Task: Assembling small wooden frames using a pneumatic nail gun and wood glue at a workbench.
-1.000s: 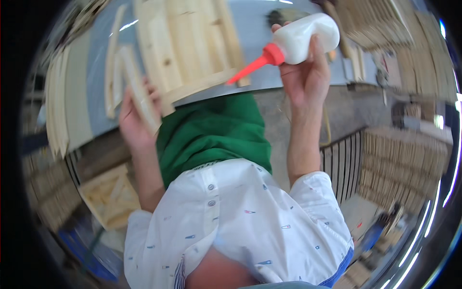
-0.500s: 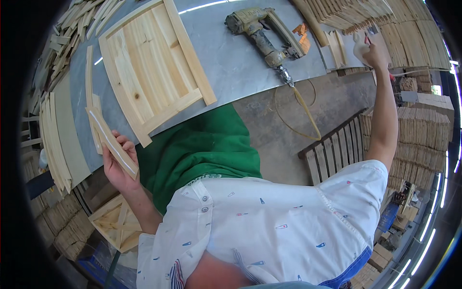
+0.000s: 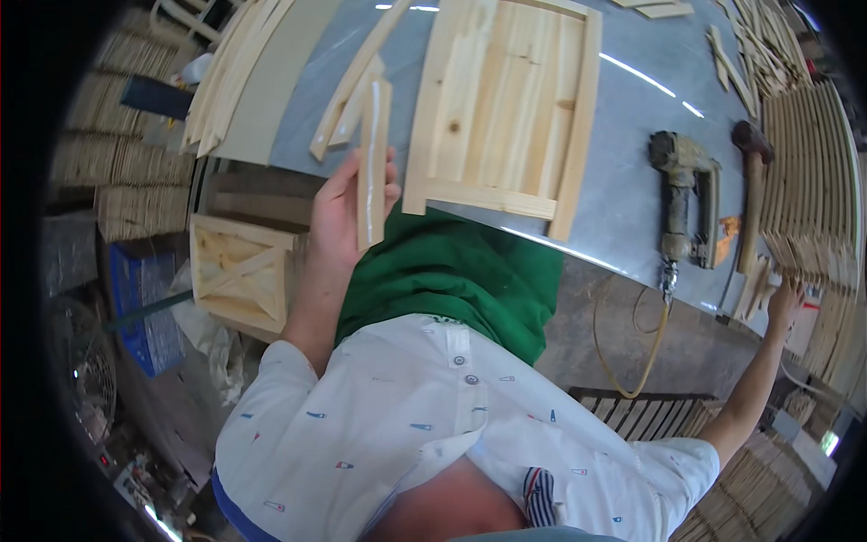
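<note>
My left hand point(image 3: 341, 212) grips a short wooden strip point(image 3: 373, 172) with a white line, like glue, along its face. It is held up at the table's front edge, beside the left side of a framed wooden panel point(image 3: 506, 108) lying flat. Two more strips lie behind it: a long strip point(image 3: 361, 77) and a shorter strip point(image 3: 354, 113). My right arm stretches to the far right, where my right hand point(image 3: 786, 298) is by a small white object point(image 3: 768, 291) and stacked wood. Its fingers are too small and partly hidden to read.
A nail gun point(image 3: 682, 199) with a yellow hose point(image 3: 623, 388) lies on the grey table point(image 3: 623, 135). A mallet point(image 3: 752, 190) lies right of it, before stacked slats point(image 3: 808, 172). Long slats point(image 3: 239, 72) lie at left. Below stands a wooden crate point(image 3: 239, 275).
The view has turned, shifting the table contents rightward and bringing the mallet into sight. The left hand still holds the strip, which now points nearly straight up. The right arm remains stretched out.
</note>
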{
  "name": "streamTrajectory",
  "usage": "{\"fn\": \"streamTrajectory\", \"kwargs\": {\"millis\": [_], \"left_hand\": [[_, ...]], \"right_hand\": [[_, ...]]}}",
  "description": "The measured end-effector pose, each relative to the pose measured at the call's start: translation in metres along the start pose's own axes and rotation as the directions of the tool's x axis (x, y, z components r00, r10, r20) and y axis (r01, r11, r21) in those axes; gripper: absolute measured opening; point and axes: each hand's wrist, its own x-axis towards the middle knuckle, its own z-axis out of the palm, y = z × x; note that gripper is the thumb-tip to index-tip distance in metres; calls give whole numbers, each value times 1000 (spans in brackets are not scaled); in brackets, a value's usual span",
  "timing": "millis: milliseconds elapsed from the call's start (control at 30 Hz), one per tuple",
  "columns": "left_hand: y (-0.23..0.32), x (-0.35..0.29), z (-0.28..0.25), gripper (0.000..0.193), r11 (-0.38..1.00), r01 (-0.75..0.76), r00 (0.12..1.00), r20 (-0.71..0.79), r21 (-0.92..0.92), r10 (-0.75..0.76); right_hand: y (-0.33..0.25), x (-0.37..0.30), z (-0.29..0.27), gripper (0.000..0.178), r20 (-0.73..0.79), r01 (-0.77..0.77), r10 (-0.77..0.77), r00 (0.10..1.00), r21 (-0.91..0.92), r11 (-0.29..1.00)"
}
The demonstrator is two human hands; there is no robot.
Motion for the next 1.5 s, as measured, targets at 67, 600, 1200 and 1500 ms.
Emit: {"fn": "streamTrajectory", "kwargs": {"millis": [67, 600, 1200, 1500], "left_hand": [[2, 5, 3, 31, 999, -20, 1000, -17, 26, 21], [164, 106, -55, 36, 424, -150, 949, 10, 893, 315], [71, 24, -48, 51, -653, -86, 701, 512, 752, 497], [70, 13, -24, 40, -5, -147, 801, 122, 989, 586]], "right_hand": [[-1, -3, 4, 38, -254, -1, 16, 967, 57, 998], [-193, -76, -249, 26, -347, 327, 1, 938, 886, 328], [-282, -130, -322, 21, -465, 445, -184, 866, 884, -143], [-353, -139, -377, 24, -392, 150, -288, 874, 781, -606]]}}
